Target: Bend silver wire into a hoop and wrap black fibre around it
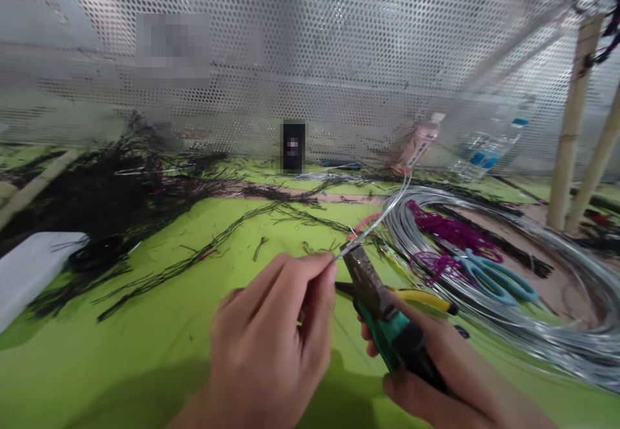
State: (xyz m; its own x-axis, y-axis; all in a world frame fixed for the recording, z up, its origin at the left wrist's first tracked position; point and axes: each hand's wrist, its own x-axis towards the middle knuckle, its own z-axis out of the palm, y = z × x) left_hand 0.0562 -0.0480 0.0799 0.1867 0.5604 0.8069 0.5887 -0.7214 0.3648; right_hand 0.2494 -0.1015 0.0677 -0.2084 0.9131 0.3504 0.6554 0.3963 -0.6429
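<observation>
Between thumb and forefinger, my left hand [274,335] pinches a silvery metal wire [372,225]. The wire runs up and to the right toward a large coil of wire [402,222]. My right hand [436,358] is wrapped around green-and-black handled pliers [371,280], whose jaws meet the wire just right of my left fingertips. Whether the jaws are fully closed on it I cannot tell. Behind the pliers lies a second tool with a yellow handle [426,298], partly hidden by them.
Blue-handled scissors [504,280] and purple string [455,232] lie within the coil. Black twisted strands [194,267] cross the green surface. Two bottles, one pink [419,141] and one clear [487,151], lean by a perforated metal panel [314,41]. Wooden poles [574,125] stand right; a white box [39,267] lies left.
</observation>
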